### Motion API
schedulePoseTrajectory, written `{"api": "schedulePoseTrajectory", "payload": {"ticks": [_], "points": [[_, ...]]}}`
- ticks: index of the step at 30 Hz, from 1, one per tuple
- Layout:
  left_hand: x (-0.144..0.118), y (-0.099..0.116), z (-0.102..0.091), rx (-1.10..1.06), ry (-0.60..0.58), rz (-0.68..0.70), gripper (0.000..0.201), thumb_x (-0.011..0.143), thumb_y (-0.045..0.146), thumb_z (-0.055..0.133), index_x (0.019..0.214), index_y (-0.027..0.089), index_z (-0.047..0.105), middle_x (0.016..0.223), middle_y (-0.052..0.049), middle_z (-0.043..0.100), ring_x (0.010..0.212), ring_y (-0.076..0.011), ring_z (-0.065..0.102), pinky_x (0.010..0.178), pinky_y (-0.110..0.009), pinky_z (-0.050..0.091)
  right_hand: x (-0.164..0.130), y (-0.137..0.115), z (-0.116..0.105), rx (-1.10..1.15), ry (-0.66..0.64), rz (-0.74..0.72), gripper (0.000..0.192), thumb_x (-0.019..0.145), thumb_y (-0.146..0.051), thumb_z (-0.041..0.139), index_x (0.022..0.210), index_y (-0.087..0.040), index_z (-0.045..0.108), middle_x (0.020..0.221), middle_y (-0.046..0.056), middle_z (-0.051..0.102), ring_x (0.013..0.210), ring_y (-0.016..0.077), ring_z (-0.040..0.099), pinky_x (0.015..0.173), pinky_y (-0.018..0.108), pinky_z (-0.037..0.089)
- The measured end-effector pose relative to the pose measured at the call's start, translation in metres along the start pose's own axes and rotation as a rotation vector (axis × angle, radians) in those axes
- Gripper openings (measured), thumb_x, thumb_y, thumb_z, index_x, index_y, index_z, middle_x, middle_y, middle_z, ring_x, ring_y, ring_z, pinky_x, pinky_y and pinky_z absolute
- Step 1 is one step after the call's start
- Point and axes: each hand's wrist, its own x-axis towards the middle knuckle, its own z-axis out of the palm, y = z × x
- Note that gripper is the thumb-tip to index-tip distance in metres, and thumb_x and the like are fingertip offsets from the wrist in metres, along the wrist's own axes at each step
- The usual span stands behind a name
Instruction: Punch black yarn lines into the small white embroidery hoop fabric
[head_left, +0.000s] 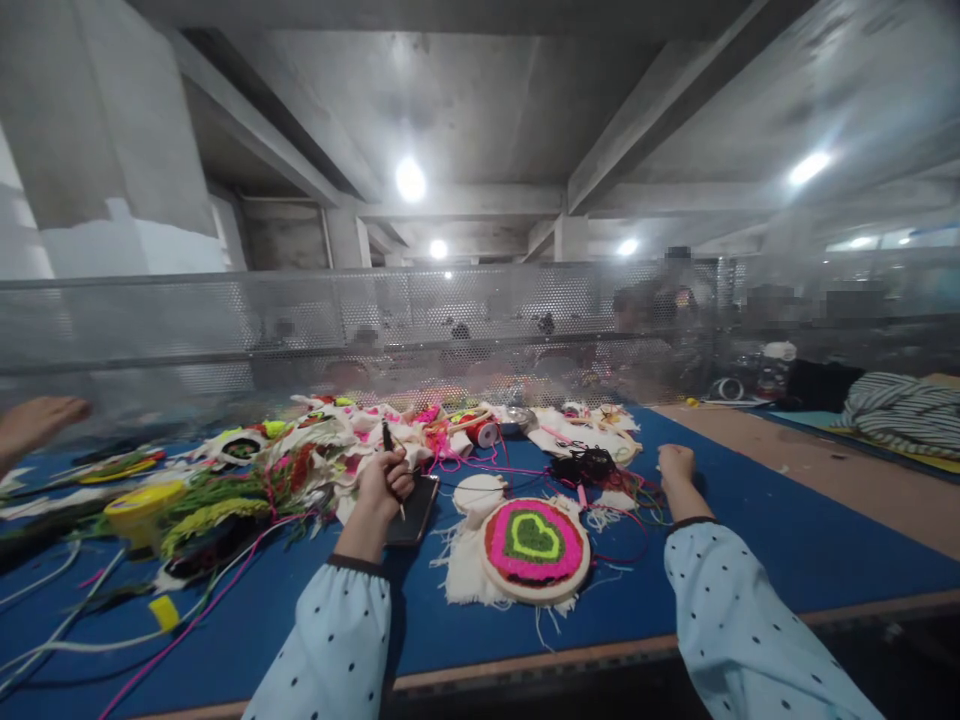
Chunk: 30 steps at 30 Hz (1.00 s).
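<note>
Your left hand (384, 482) is closed around a thin dark punch-needle tool (389, 447), held upright over the black phone (415, 510), left of the round wooden hoop with the pink-and-green tufted heart (534, 548). Your right hand (676, 465) rests fisted and empty on the blue table cover (787, 540), right of the hoop. This looks like a pause between stitching; next move likely calls for bringing the tool to the hoop and steadying it.

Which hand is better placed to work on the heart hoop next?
Probably the left hand: it already grips the punch needle just left of the embroidery hoop. The right hand rests closed and empty on the blue table.
</note>
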Motion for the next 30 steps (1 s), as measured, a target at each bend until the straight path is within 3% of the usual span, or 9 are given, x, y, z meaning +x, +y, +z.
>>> {"api": "schedulePoseTrajectory", "payload": {"ticks": [2, 4, 6, 9, 12, 19, 23, 27, 30], "points": [[0.002, -0.009, 0.006, 0.209, 0.007, -0.026, 0.017, 0.067, 0.011, 0.045, 0.054, 0.018, 0.036, 0.032, 0.010, 0.022, 0.025, -0.0043, 0.017, 0.030, -0.017, 0.013, -0.010, -0.008, 0.005, -0.065, -0.017, 0.011, 0.023, 0.060, -0.020, 0.046, 0.080, -0.018, 0.058, 0.086, 0.011, 0.059, 0.088, 0.0276, 0.055, 0.077, 0.042, 0.042], [0.005, -0.019, 0.009, 0.474, 0.072, 0.038, 0.017, 0.069, 0.015, 0.047, 0.054, 0.018, 0.038, 0.033, 0.008, 0.027, 0.028, -0.0055, 0.023, 0.032, -0.018, 0.018, -0.023, -0.018, 0.009, -0.110, -0.018, -0.048, 0.029, 0.062, -0.021, 0.048, 0.089, -0.018, 0.060, 0.107, 0.013, 0.055, 0.104, 0.0293, 0.048, 0.090, 0.044, 0.035], [0.005, -0.028, 0.011, 0.790, 0.178, 0.216, 0.012, 0.071, 0.016, 0.047, 0.059, 0.017, 0.044, 0.039, 0.005, 0.038, 0.034, -0.0089, 0.036, 0.038, -0.020, 0.027, -0.036, -0.030, 0.013, -0.150, -0.021, -0.180, 0.043, 0.066, -0.023, 0.048, 0.108, -0.018, 0.055, 0.128, 0.015, 0.042, 0.119, 0.0315, 0.037, 0.097, 0.046, 0.029], [0.003, -0.036, 0.012, 1.267, 0.309, 0.571, 0.014, 0.075, 0.015, 0.044, 0.083, 0.017, 0.055, 0.064, -0.004, 0.059, 0.058, -0.0162, 0.055, 0.053, -0.024, 0.037, -0.052, -0.043, 0.018, -0.188, -0.064, -0.367, 0.066, 0.068, -0.024, 0.048, 0.133, -0.017, 0.033, 0.141, 0.017, 0.024, 0.128, 0.0353, 0.023, 0.100, 0.051, 0.023], [0.000, -0.038, 0.014, 1.503, 0.346, 0.690, 0.026, 0.079, 0.016, 0.039, 0.101, 0.018, 0.054, 0.086, -0.009, 0.063, 0.078, -0.0209, 0.059, 0.065, -0.027, 0.039, -0.063, -0.049, 0.023, -0.201, -0.142, -0.520, 0.069, 0.069, -0.023, 0.047, 0.135, -0.016, 0.030, 0.142, 0.016, 0.023, 0.129, 0.0347, 0.021, 0.101, 0.050, 0.022], [0.004, -0.041, 0.012, 1.497, 0.327, 0.682, 0.027, 0.083, 0.017, 0.034, 0.104, 0.017, 0.051, 0.096, -0.010, 0.062, 0.088, -0.0220, 0.058, 0.074, -0.029, 0.040, -0.092, -0.053, 0.043, -0.153, -0.316, -0.712, 0.062, 0.071, -0.022, 0.045, 0.132, -0.014, 0.037, 0.141, 0.015, 0.028, 0.129, 0.0299, 0.027, 0.102, 0.047, 0.027], [0.006, -0.048, 0.009, 1.436, 0.243, 0.627, 0.028, 0.086, 0.026, 0.034, 0.107, 0.015, 0.049, 0.089, -0.011, 0.062, 0.080, -0.0220, 0.059, 0.068, -0.029, 0.040, -0.111, -0.060, 0.047, -0.059, -0.482, -0.822, 0.065, 0.071, -0.022, 0.046, 0.134, -0.014, 0.033, 0.136, 0.013, 0.038, 0.127, 0.0249, 0.031, 0.105, 0.042, 0.025], [0.002, -0.058, 0.011, 1.214, 0.001, 0.645, 0.028, 0.082, 0.035, 0.046, 0.103, 0.017, 0.052, 0.074, -0.006, 0.062, 0.069, -0.0182, 0.057, 0.063, -0.025, 0.039, -0.135, -0.074, 0.040, 0.068, -0.782, -0.794, 0.068, 0.070, -0.027, 0.054, 0.134, -0.019, 0.033, 0.139, 0.012, 0.035, 0.130, 0.0245, 0.027, 0.107, 0.043, 0.020], [-0.004, -0.064, 0.018, 0.943, -0.307, 0.378, 0.032, 0.080, 0.042, 0.050, 0.099, 0.017, 0.054, 0.062, -0.002, 0.060, 0.054, -0.0143, 0.054, 0.054, -0.023, 0.038, -0.169, -0.086, 0.033, 0.299, -1.183, -0.553, 0.087, 0.065, -0.035, 0.065, 0.139, -0.023, 0.020, 0.141, 0.014, 0.030, 0.131, 0.0250, 0.026, 0.103, 0.044, 0.027]]}}
